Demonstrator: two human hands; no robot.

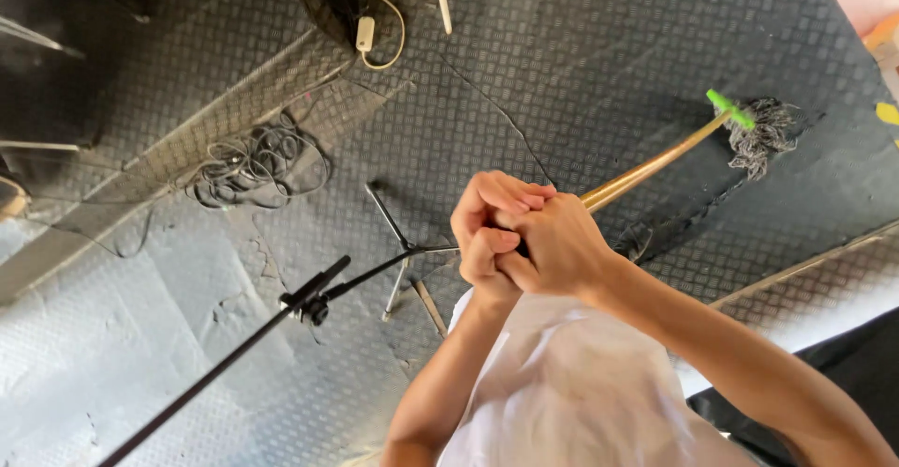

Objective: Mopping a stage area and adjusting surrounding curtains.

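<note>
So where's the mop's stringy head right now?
In the head view, the mop head lies on the dark checker-plate floor at upper right, at the far end of the handle both hands grip.

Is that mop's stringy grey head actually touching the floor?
Cannot tell. The head view shows the mop head spread against the dark patterned floor, but from straight above neither contact nor a gap shows plainly.

You have no packages, labels, signs or screens before you here; nothing of that kind shows anywhere on the floor in this view
</note>
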